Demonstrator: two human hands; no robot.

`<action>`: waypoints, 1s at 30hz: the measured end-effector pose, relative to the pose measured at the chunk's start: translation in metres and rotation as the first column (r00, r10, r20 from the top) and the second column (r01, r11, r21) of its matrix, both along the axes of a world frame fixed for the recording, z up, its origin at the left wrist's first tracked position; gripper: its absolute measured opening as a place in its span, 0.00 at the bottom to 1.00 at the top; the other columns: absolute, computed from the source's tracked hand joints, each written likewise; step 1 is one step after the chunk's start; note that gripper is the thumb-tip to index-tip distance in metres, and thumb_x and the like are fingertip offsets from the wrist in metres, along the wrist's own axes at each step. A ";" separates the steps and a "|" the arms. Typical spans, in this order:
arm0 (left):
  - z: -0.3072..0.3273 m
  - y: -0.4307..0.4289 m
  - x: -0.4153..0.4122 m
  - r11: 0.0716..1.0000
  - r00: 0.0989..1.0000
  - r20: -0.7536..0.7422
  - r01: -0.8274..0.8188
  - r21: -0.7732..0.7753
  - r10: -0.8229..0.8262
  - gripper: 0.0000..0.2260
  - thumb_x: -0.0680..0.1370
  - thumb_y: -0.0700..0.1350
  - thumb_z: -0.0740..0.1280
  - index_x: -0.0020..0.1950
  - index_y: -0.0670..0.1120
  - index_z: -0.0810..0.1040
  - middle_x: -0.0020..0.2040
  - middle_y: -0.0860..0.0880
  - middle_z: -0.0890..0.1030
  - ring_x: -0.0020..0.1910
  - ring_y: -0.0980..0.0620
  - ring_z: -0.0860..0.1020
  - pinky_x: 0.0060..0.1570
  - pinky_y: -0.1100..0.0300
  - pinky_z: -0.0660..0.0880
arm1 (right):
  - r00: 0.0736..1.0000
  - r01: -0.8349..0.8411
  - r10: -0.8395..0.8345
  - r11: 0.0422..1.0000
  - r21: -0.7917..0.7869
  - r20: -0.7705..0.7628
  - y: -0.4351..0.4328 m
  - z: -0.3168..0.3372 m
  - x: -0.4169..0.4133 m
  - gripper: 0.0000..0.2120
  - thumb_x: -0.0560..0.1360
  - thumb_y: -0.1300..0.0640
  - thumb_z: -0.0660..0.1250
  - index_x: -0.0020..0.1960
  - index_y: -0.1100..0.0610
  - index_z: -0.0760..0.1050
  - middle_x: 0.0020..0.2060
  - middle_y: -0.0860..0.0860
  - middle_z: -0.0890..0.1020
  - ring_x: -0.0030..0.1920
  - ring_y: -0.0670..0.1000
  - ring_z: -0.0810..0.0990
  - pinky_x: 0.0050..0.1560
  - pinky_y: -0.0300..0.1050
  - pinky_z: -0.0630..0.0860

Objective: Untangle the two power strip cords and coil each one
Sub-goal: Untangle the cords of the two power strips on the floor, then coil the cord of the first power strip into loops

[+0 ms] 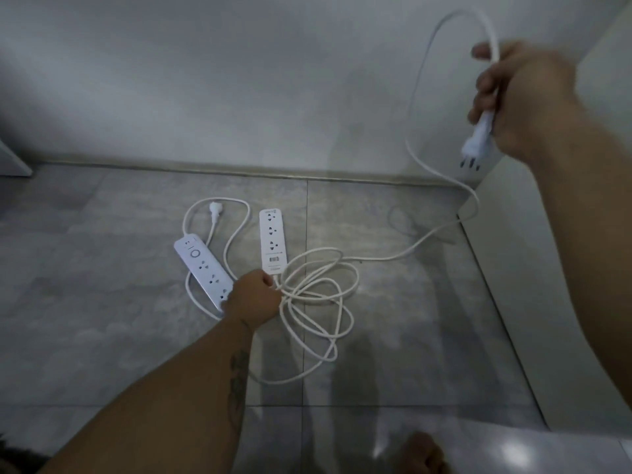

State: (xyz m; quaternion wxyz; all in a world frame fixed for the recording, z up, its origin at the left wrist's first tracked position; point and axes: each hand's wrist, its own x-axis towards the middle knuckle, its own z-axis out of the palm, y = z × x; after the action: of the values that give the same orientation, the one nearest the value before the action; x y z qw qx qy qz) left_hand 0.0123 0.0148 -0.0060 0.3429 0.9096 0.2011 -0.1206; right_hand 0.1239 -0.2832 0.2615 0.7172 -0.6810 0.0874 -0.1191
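Right hand (pixel 513 97) grips raised plug (pixel 478 135); left hand (pixel 254 299), fingers curled, apparently pinches cord loops (pixel 294 295) beside power strip (pixel 272 239)

Lying flat on the floor tiles, sockets up: a white switched power strip (pixel 204 272), angled, trailing a short cord (pixel 225 199) curving round its plug (pixel 214 205); just beside it, a second strip (pixel 272 239), trailing a long cord (pixel 386 258), being gripped there by the left hand (pixel 254 297), sprawling in loose overlapping loops, then rising to the right hand (pixel 523 97), its raised plug (pixel 473 145) hanging prongs-down
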 end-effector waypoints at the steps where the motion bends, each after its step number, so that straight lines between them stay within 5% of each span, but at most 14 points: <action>1: -0.002 0.009 0.000 0.998 0.997 -0.080 0.017 0.064 -0.012 0.08 0.72 0.43 0.65 0.50 0.49 0.74 0.50 0.46 0.76 0.52 0.42 0.75 0.57 0.50 0.71 | 0.998 -0.005 0.003 0.999 -0.034 -0.062 0.006 -0.013 -0.001 0.16 0.76 0.66 0.52 0.48 0.52 0.76 0.23 0.47 0.69 0.22 0.46 0.62 0.28 0.37 0.63; 6: -0.015 0.028 0.009 0.971 0.973 -0.214 0.133 0.198 -0.090 0.17 0.76 0.44 0.63 0.63 0.42 0.71 0.60 0.40 0.78 0.59 0.39 0.77 0.59 0.47 0.74 | 0.952 -0.109 0.082 0.991 -0.078 -0.295 0.025 -0.076 -0.005 0.14 0.79 0.64 0.54 0.46 0.52 0.76 0.22 0.48 0.68 0.22 0.47 0.62 0.28 0.38 0.62; 10: -0.027 0.030 0.029 0.917 0.915 -0.246 0.365 0.163 -0.320 0.25 0.77 0.44 0.61 0.75 0.49 0.62 0.69 0.41 0.70 0.66 0.40 0.71 0.66 0.45 0.69 | 0.912 -0.076 0.038 0.994 -0.076 -0.409 0.034 -0.107 0.009 0.14 0.75 0.71 0.55 0.43 0.55 0.73 0.31 0.54 0.73 0.27 0.50 0.71 0.32 0.43 0.72; 14: -0.043 0.035 0.034 0.812 0.809 -0.435 0.530 0.247 -0.396 0.23 0.78 0.47 0.59 0.73 0.53 0.64 0.70 0.43 0.67 0.68 0.40 0.67 0.67 0.43 0.66 | 0.880 -0.155 0.036 0.964 -0.215 -0.473 0.029 -0.136 0.017 0.13 0.76 0.71 0.59 0.42 0.55 0.72 0.34 0.56 0.77 0.33 0.52 0.77 0.37 0.45 0.73; 16: -0.051 0.036 0.033 0.802 0.826 -0.423 0.515 0.301 -0.372 0.18 0.77 0.49 0.60 0.67 0.52 0.70 0.66 0.44 0.70 0.65 0.41 0.69 0.64 0.44 0.68 | 0.862 -0.189 0.037 0.949 -0.253 -0.505 0.025 -0.152 0.019 0.12 0.76 0.71 0.60 0.42 0.56 0.74 0.35 0.57 0.79 0.35 0.53 0.79 0.38 0.45 0.74; 19: -0.052 0.037 0.037 0.851 0.921 -0.266 0.371 0.372 -0.285 0.13 0.77 0.51 0.60 0.59 0.49 0.73 0.60 0.45 0.74 0.60 0.43 0.75 0.57 0.48 0.71 | 0.846 -0.218 0.017 0.923 -0.316 -0.533 0.018 -0.178 0.016 0.11 0.75 0.70 0.63 0.40 0.57 0.77 0.36 0.57 0.81 0.37 0.54 0.80 0.41 0.45 0.74; 22: -0.031 0.044 0.059 0.971 0.999 0.030 0.004 0.238 -0.011 0.13 0.79 0.53 0.58 0.50 0.46 0.76 0.54 0.42 0.79 0.55 0.39 0.78 0.53 0.50 0.72 | 0.852 -0.295 -0.034 0.794 -0.532 -0.522 0.018 -0.204 0.002 0.06 0.72 0.64 0.69 0.39 0.56 0.81 0.37 0.55 0.82 0.38 0.53 0.79 0.38 0.43 0.71; 26: 0.037 0.063 0.114 0.984 0.966 0.215 -0.162 0.072 0.143 0.20 0.81 0.53 0.56 0.55 0.40 0.80 0.53 0.38 0.82 0.54 0.38 0.79 0.56 0.50 0.76 | 0.867 -0.318 -0.069 0.686 -0.654 -0.493 0.026 -0.229 -0.025 0.05 0.73 0.61 0.68 0.40 0.57 0.83 0.37 0.56 0.82 0.40 0.57 0.80 0.42 0.45 0.72; 30: 0.133 0.068 0.149 0.986 0.852 0.502 -0.166 -0.012 0.150 0.20 0.77 0.56 0.59 0.40 0.43 0.83 0.39 0.45 0.83 0.43 0.43 0.79 0.46 0.56 0.74 | 0.841 -0.318 -0.070 0.739 -0.595 -0.537 0.037 -0.233 -0.034 0.06 0.74 0.61 0.66 0.41 0.58 0.82 0.36 0.55 0.81 0.43 0.59 0.80 0.44 0.48 0.74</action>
State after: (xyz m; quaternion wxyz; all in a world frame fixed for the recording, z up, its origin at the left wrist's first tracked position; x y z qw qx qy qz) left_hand 0.1613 0.0833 0.1269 0.3777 0.8954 0.1810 0.1511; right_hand 0.0903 -0.2458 0.0285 0.3820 -0.9002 0.1844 0.0988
